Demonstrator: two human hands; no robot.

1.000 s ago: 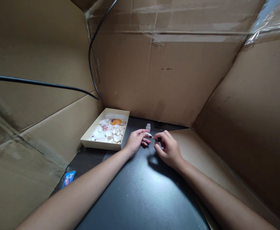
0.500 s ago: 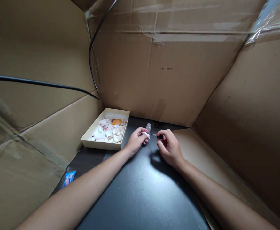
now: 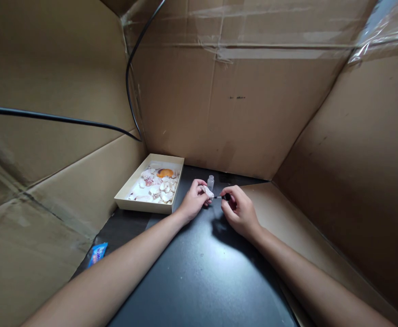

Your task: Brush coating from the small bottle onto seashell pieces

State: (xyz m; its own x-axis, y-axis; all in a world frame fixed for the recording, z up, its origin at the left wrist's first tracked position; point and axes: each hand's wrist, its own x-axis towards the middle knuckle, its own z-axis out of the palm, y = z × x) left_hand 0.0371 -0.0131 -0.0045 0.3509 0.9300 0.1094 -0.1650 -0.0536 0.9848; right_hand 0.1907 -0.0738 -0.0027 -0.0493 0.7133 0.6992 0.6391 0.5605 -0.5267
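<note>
My left hand [image 3: 195,200] pinches a pale, speckled seashell [image 3: 207,191] between thumb and fingers. A black-capped applicator brush [image 3: 226,196] is gripped in my right hand [image 3: 238,206], its thin stem pointing left. The brush tip meets the shell's right end or lies very close to it. Just behind the shell, a small clear glass bottle [image 3: 211,182] stands upright without a cap on the dark table [image 3: 199,277].
At the left rear sits a cream box [image 3: 144,208] with several shells [image 3: 165,188] and an orange piece [image 3: 165,173]. A blue packet [image 3: 97,253] lies by my left forearm. Cardboard walls [image 3: 212,109] enclose the table; a black cable [image 3: 59,118] crosses the left one.
The brush has come slightly left and down, and its tip is now at the shell. My left hand has turned the shell, so more of its speckled surface shows.
</note>
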